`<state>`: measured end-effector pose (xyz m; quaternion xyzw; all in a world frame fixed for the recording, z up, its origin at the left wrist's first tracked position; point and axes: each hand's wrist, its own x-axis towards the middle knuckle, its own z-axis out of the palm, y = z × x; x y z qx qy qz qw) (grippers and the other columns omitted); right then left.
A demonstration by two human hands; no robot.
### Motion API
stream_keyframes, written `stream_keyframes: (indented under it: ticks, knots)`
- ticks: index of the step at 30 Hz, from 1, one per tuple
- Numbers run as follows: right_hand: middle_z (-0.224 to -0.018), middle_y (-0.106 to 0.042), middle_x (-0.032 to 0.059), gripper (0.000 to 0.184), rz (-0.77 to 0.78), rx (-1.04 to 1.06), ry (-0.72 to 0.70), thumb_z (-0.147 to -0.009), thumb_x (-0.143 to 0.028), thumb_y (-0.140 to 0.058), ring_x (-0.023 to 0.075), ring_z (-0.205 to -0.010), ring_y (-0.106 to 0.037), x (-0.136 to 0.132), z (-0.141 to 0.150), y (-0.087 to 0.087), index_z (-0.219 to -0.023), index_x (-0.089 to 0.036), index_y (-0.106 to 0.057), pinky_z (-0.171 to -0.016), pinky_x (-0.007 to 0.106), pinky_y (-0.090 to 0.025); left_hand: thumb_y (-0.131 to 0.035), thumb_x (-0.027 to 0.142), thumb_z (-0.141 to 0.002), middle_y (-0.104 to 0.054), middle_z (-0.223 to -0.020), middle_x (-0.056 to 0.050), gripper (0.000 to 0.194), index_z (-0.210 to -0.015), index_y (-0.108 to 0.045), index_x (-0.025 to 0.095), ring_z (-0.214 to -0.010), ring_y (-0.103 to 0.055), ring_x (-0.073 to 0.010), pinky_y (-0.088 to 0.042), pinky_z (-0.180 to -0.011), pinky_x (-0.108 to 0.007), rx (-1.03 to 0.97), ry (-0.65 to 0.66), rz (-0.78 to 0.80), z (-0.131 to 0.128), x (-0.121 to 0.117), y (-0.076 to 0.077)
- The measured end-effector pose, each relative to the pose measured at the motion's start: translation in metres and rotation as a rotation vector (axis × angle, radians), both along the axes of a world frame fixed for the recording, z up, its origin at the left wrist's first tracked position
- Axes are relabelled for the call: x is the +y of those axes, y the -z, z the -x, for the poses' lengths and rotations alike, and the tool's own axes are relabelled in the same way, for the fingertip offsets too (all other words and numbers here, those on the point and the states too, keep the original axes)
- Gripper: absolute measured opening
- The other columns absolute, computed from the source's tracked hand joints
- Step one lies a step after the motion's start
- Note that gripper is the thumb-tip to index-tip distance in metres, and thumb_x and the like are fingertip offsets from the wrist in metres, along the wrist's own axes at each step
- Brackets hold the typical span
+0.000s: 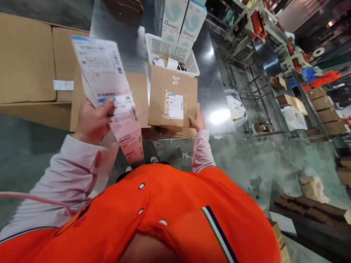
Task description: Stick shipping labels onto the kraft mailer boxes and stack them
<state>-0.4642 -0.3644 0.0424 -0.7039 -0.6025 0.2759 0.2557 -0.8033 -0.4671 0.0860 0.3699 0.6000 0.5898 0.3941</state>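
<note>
My left hand point(94, 120) is closed around a long strip of printed shipping labels point(102, 69), whose lower end hangs down in front of my body. At the table's front edge, my right hand point(197, 120) grips the near right corner of a flat brown cardboard mailer point(159, 84). The mailer carries white "Sbeauty" lettering and a white label point(176, 106) stuck on its face. Under it lie more pieces of flat cardboard point(178, 132). The fingertips of my right hand are partly hidden by the cardboard.
Behind the mailer stands a white plastic basket point(149, 42) with small items, near white-and-blue "Sbeauty" boxes point(192, 23). Large cardboard boxes point(26, 58) are at the left of the metal table point(216, 91). A plastic bag point(236, 106) sits beyond its right edge.
</note>
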Motion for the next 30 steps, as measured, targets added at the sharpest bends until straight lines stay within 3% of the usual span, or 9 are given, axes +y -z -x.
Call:
stream_keyframes:
  ticks: [2,6,9,12,15,18,24,26,30]
  knots:
    - [-0.131,-0.065,0.0237,0.06,0.11,-0.008,-0.155,-0.084,-0.04,-0.078,0.0284,-0.118,-0.066,-0.008,0.016,-0.003,-0.131,-0.005,-0.062,-0.104,0.041,-0.052,-0.09,0.061,-0.055,-0.07,-0.09,-0.003,0.072,-0.102,-0.062,0.014,-0.071,-0.058,-0.0119,-0.053,-0.067,-0.024,-0.099,0.042,0.038,-0.01,-0.016,0.005]
    - [-0.123,-0.072,0.0082,0.062,0.213,0.581,-0.751,-0.076,-0.047,-0.084,0.0208,-0.107,-0.07,-0.047,0.104,0.007,-0.127,-0.018,-0.066,-0.095,0.033,-0.058,-0.095,0.061,-0.036,-0.068,-0.071,-0.003,0.07,-0.081,-0.066,0.015,-0.062,-0.056,-0.0149,-0.049,-0.054,-0.024,-0.113,0.235,0.262,-0.015,-0.048,0.019]
    - [-0.119,-0.073,0.0087,0.055,0.142,0.781,-0.652,-0.083,-0.057,-0.074,0.0201,-0.107,-0.07,-0.084,0.157,0.017,-0.12,-0.016,-0.068,-0.096,0.032,-0.058,-0.095,0.06,-0.038,-0.074,-0.082,-0.008,0.069,-0.084,-0.073,0.013,-0.074,-0.063,-0.0216,-0.054,-0.063,-0.028,-0.068,0.258,0.299,-0.01,-0.059,0.021]
    - [-0.111,-0.075,0.0091,0.054,0.222,0.697,-0.73,-0.08,-0.056,-0.076,0.0206,-0.101,-0.071,-0.097,0.174,0.016,-0.113,-0.014,-0.07,-0.094,0.034,-0.059,-0.094,0.056,-0.045,-0.076,-0.095,-0.009,0.068,-0.093,-0.075,0.012,-0.087,-0.065,-0.0226,-0.056,-0.077,-0.03,-0.115,0.046,0.177,-0.002,-0.058,0.017]
    - [-0.113,-0.075,0.0072,0.054,0.224,0.618,-0.833,-0.076,-0.047,-0.083,0.02,-0.102,-0.072,-0.077,0.182,0.002,-0.119,-0.017,-0.07,-0.094,0.032,-0.059,-0.092,0.052,-0.047,-0.075,-0.091,-0.01,0.058,-0.085,-0.076,0.011,-0.084,-0.065,-0.0217,-0.055,-0.08,-0.03,-0.142,-0.025,0.164,0.001,-0.057,0.015]
    - [-0.106,-0.077,0.0048,0.025,0.108,0.477,-0.882,-0.085,-0.035,-0.077,0.0192,-0.102,-0.072,-0.054,0.192,-0.017,-0.104,-0.018,-0.078,-0.097,0.031,-0.056,-0.089,0.049,-0.054,-0.074,-0.084,-0.008,0.046,-0.08,-0.075,0.013,-0.077,-0.064,-0.0197,-0.053,-0.072,-0.027,-0.102,-0.04,0.152,-0.004,-0.058,0.022]
    - [-0.105,-0.078,0.0042,0.016,-0.066,0.275,-0.889,-0.091,-0.03,-0.069,0.0197,-0.102,-0.073,-0.047,0.207,-0.027,-0.099,-0.021,-0.08,-0.098,0.032,-0.055,-0.077,0.047,-0.069,-0.052,-0.055,0.001,0.04,-0.056,-0.056,0.015,-0.059,-0.05,-0.0127,-0.034,-0.05,-0.021,0.111,-0.389,0.17,-0.012,-0.047,0.046]
    - [-0.105,-0.077,0.0044,0.017,-0.079,0.26,-0.88,-0.091,-0.032,-0.07,0.0188,-0.102,-0.071,-0.035,0.214,-0.021,-0.097,-0.02,-0.08,-0.098,0.031,-0.055,-0.078,0.047,-0.067,-0.055,-0.058,0.0,0.037,-0.061,-0.058,0.016,-0.06,-0.051,-0.013,-0.035,-0.05,-0.021,0.042,-0.359,0.188,-0.008,-0.043,0.053]
    - [-0.123,-0.069,0.0071,0.02,-0.147,0.12,-0.801,-0.089,-0.036,-0.073,0.0189,-0.118,-0.064,0.018,0.239,-0.004,-0.097,-0.018,-0.08,-0.111,0.033,-0.048,-0.091,0.044,-0.048,-0.069,-0.07,-0.006,0.046,-0.077,-0.07,0.014,-0.06,-0.06,-0.0171,-0.046,-0.054,-0.025,-0.296,-0.021,0.368,0.004,-0.044,0.07]
